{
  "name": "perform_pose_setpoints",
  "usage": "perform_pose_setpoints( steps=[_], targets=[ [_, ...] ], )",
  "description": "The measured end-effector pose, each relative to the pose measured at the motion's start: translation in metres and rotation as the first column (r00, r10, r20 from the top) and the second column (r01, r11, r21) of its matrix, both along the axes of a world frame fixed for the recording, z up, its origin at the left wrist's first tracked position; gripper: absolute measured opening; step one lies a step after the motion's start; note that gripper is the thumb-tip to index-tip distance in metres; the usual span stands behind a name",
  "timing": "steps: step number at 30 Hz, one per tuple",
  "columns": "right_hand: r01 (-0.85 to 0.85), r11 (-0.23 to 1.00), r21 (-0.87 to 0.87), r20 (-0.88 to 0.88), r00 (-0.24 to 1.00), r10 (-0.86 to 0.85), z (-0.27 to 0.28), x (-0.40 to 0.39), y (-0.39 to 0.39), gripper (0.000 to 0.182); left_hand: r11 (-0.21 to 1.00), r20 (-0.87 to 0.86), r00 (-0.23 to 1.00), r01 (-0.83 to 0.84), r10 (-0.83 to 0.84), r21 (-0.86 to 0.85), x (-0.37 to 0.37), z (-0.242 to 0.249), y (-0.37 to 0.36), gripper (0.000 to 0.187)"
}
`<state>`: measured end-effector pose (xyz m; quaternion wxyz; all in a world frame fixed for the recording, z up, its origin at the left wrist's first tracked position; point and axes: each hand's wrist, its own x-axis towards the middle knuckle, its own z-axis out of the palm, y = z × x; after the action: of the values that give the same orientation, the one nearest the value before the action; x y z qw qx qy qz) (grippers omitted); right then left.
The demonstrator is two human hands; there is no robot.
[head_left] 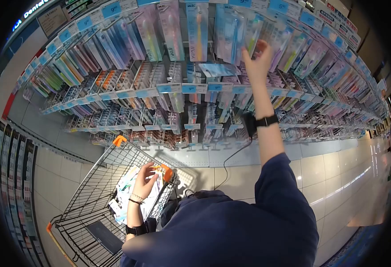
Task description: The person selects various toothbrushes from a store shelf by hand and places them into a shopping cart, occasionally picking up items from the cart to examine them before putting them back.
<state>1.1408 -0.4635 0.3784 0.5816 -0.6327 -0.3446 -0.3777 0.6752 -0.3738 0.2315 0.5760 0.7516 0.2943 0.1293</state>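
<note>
Pale floor tiles (329, 171) run beneath a curved store display (195, 88), where rows of packaged toothbrushes hang behind blue-and-white price labels. High at this display, the right hand (258, 64) reaches up with its thumb and curled fingers moderately apart; whether they touch a package cannot be told. Right by the thumb and fingertips hangs a clear toothbrush package (252, 38) with green in it, and just left of the thumb is a package with a blue toothbrush (235, 38). Lower and to the left of those fingers, a bluish package (219, 70) lies tilted. The left hand (143, 184) is loosely curled, thumb and fingers apart, over the wire shopping cart (93, 191). Just right of its fingers is an orange corner piece (166, 172); beneath them, white and coloured packages (124, 196) lie piled inside the cart.
</note>
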Motion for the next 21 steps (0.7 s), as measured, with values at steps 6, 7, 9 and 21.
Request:
perform_pose_setpoints(
  steps=[6, 7, 9, 21],
  targets=[
    [-0.264, 0.737, -0.622, -0.116, 0.962, 0.247, -0.021, -0.01, -0.025, 0.028, 0.998, 0.039, 0.999, -0.028, 0.03, -0.05, -0.008, 0.002, -0.001, 0.042],
    [-0.264, 0.737, -0.622, -0.119, 0.962, 0.245, -0.024, -0.003, -0.019, 0.028, 0.998, 0.038, 0.999, -0.035, 0.038, -0.056, -0.008, 0.003, -0.001, 0.042],
    [-0.271, 0.558, -0.784, -0.211, 0.962, 0.172, -0.027, 0.009, -0.006, 0.036, 0.999, 0.033, 0.999, -0.025, 0.027, -0.048, -0.004, 0.004, -0.001, 0.042],
    [-0.137, -0.104, -0.985, -0.129, 0.989, -0.077, -0.044, 0.029, 0.056, 0.037, 0.995, 0.062, 0.998, 0.001, 0.005, -0.097, -0.001, 0.008, -0.009, 0.044]
  ],
)
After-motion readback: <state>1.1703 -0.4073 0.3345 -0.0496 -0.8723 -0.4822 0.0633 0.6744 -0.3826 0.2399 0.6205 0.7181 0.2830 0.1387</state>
